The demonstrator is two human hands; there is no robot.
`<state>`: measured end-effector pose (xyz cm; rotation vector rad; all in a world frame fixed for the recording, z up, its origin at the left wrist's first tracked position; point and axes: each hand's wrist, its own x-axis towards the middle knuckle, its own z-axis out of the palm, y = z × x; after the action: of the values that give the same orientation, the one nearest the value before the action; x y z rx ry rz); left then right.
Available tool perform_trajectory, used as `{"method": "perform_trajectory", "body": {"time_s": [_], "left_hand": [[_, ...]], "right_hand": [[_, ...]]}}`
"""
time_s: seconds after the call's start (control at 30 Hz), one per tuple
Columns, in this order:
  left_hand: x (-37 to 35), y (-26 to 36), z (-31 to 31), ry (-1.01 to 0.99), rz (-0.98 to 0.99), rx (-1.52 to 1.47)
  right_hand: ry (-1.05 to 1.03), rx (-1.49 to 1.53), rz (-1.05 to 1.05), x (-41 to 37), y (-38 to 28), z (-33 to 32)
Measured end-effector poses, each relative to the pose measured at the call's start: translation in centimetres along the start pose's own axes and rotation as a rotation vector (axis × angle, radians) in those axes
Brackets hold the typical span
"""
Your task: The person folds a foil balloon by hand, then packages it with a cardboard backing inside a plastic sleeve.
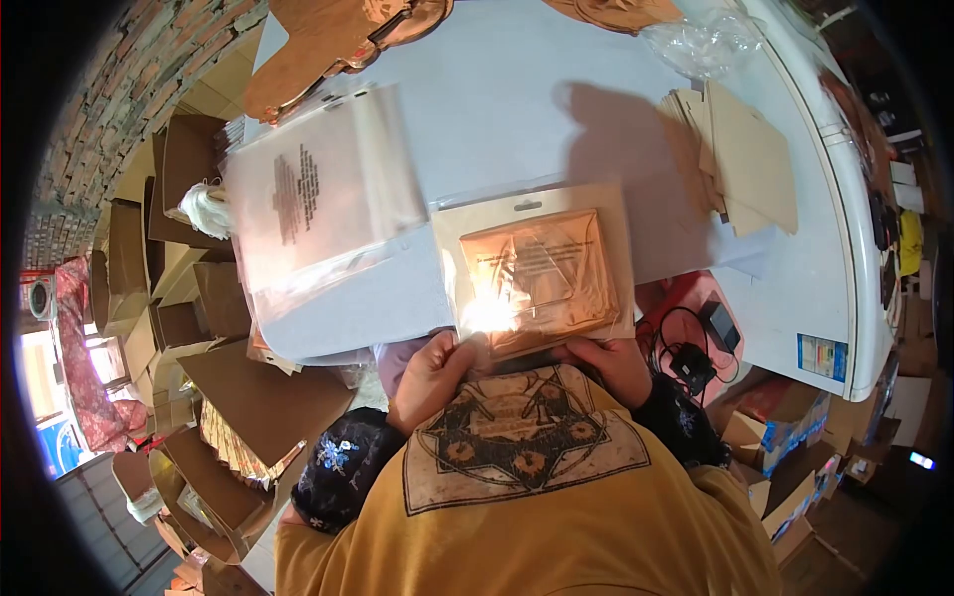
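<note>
A clear plastic bag [537,268] with printed text lies at the table's front edge; inside it are a beige backing card with a hang slot and a shiny copper-coloured piece. My left hand [434,372] pinches the bag's lower left corner, thumb on top. My right hand [608,366] grips the lower right edge, its fingertips partly hidden under the bag. To the left of the bag lies a stack of clear printed plastic bags [318,184]. Glare washes out the bag's lower left part.
Copper-coloured sheet pieces [338,50] lie at the table's far side. Beige cards [740,154] are stacked on the right, below crumpled clear plastic [706,45]. Cardboard boxes [263,397] crowd the left. A black adapter with cables [691,366] rests on a red surface at right.
</note>
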<state>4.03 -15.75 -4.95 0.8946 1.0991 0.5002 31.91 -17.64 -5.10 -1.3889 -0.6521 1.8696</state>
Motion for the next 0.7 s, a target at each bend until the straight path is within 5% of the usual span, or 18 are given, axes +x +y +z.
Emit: {"method": "perform_trajectory", "body": {"time_s": [0.3,0.4,0.5,0.7], "left_hand": [[-0.1,0.8,0.6,0.108,-0.074,-0.088],[-0.2,1.3,0.2,0.149,-0.007,0.234],[0.0,0.5,-0.5,0.074,0.001,0.220],[0.0,1.7,1.4,0.046,-0.022,-0.294]], "right_hand": [[-0.048,0.071,0.015,0.8,0.2,0.3],[-0.072,0.030,-0.016,0.9,0.1,0.5],[-0.089,-0.061,-0.082,1.1,0.1,0.4],[-0.010,-0.028,-0.036,1.1,-0.2,0.5]]}}
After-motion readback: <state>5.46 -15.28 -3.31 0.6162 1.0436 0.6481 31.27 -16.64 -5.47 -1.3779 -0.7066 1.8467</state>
